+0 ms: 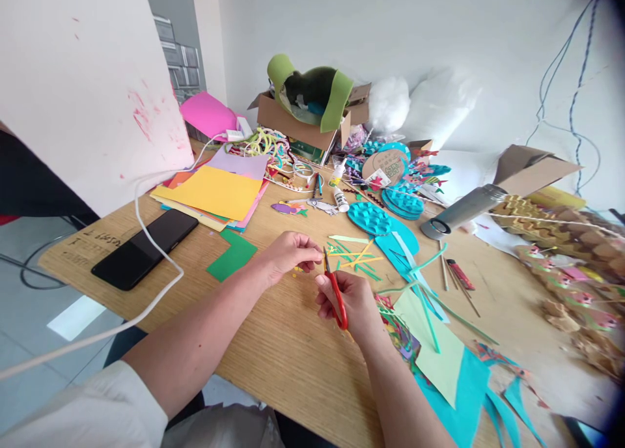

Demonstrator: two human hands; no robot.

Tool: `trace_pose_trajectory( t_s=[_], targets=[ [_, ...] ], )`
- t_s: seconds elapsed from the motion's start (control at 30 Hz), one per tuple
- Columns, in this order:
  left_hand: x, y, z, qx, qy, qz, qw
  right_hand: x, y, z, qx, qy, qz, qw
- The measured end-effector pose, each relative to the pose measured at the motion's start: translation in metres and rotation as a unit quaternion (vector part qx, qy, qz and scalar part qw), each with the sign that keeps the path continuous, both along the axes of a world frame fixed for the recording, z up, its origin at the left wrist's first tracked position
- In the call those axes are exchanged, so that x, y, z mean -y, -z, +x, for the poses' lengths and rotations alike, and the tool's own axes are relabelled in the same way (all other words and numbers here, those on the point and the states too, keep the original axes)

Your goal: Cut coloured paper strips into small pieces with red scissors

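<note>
My right hand [349, 305] is wrapped round the red handles of the scissors [336, 292], whose blades point up and away from me. To their left, my left hand [295, 256] pinches something yellow and small at the blade tips; its shape is mostly hidden. Just beyond both hands, thin green and yellow paper strips [359, 262] lie crossed on the wooden table [273, 344]. Tiny yellow scraps [295, 272] rest beneath my left hand. A green paper piece [230, 256] lies left of my left hand.
A black phone [145, 247] and white cable [159, 298] lie left. Coloured sheets [209, 191], glue bottles [340, 200] and a cardboard box [293, 122] stand farther back. A metal bottle [463, 211], blue paper [454, 396] and pale green paper [434, 357] are right.
</note>
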State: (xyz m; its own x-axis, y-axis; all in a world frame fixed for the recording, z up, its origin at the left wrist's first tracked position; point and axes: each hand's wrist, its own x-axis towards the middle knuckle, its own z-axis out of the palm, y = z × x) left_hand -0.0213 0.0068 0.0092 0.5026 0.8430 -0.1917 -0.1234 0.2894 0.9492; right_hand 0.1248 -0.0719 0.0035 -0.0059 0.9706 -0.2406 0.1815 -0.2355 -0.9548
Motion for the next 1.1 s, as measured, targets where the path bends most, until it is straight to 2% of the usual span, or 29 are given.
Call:
trace_pose_trajectory(
  t_s=[0.1,0.23,0.33,0.4,0.53,0.63,0.73,0.87,0.93,1.03,1.1],
  targets=[
    [0.000,-0.002,-0.001,0.000,0.000,0.001,1.000,-0.001,0.000,0.000,0.000,0.008,0.002,1.000],
    [-0.005,-0.005,-0.007,-0.012,-0.030,0.001,0.999,-0.002,-0.003,-0.001,-0.012,0.020,0.005,1.000],
    [-0.011,-0.003,-0.014,-0.100,-0.056,0.057,0.992,-0.002,-0.006,-0.001,-0.020,0.029,0.010,0.999],
    [-0.015,0.000,-0.017,-0.209,-0.058,0.125,0.968,-0.001,-0.007,0.000,-0.015,0.032,0.013,0.999],
    [-0.019,0.005,-0.020,-0.417,-0.034,0.231,0.878,-0.001,-0.008,0.000,-0.007,0.039,0.022,0.999],
    [-0.022,0.008,-0.021,-0.477,-0.016,0.278,0.834,-0.001,-0.008,0.001,-0.005,0.045,0.030,0.999],
    [-0.023,0.012,-0.022,-0.503,-0.005,0.294,0.813,-0.002,-0.008,0.002,-0.002,0.046,0.041,0.998],
    [-0.024,0.013,-0.023,-0.517,0.000,0.293,0.804,-0.003,-0.006,0.005,0.019,0.069,0.074,0.995],
    [-0.024,0.011,-0.023,-0.512,-0.003,0.278,0.813,-0.005,-0.002,0.007,0.079,0.086,0.111,0.987],
    [-0.023,0.007,-0.023,-0.495,-0.010,0.251,0.832,-0.009,0.006,0.010,0.242,0.086,0.216,0.942],
    [-0.023,0.005,-0.024,-0.493,-0.019,0.244,0.835,-0.012,0.012,0.011,0.309,0.056,0.281,0.907]
  ],
)
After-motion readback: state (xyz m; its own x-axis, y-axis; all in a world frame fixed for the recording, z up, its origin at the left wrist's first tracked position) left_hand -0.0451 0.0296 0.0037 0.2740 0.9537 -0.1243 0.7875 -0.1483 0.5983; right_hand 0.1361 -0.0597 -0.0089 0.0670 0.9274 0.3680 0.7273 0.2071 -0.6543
